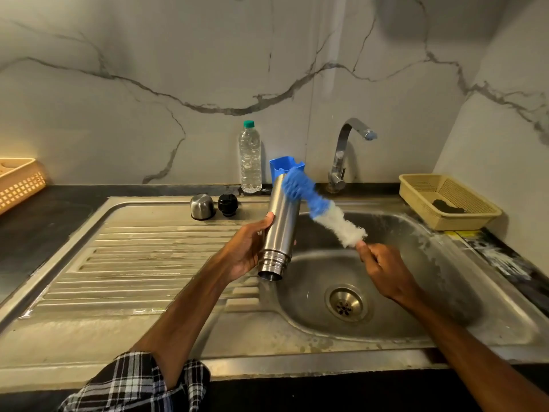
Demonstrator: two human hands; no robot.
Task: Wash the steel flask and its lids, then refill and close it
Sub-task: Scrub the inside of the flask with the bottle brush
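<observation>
Two bare arms reach out over a steel sink (267,356), and the left one has a checked sleeve (133,385) pushed up near the elbow. The left hand (246,248) comes in from the low left with its palm turned up. Its fingers curl under the steel flask (280,227) and its thumb presses on the top side, so it holds the flask tight. The flask is tilted over the edge of the bowl, with its open mouth pointing down and toward the person and its bottom end pointing up and away. The right hand (383,269) comes in from the right, above the drain (345,303). Its fingers are curled closed around the end of a bottle brush (323,215), with the thumb right by the white bristles. The brush slants up to the left, and its blue end touches the far end of the flask and looks blurry. Farther back, on the sink's rim, a steel lid (202,206) and a black lid (228,204) sit side by side. Behind them, by the wall, stand a water bottle (250,162) with a green cap, a blue holder (282,167) and the tap (344,156). One basket (445,203) sits at the far right and another basket (17,182) at the far left.
</observation>
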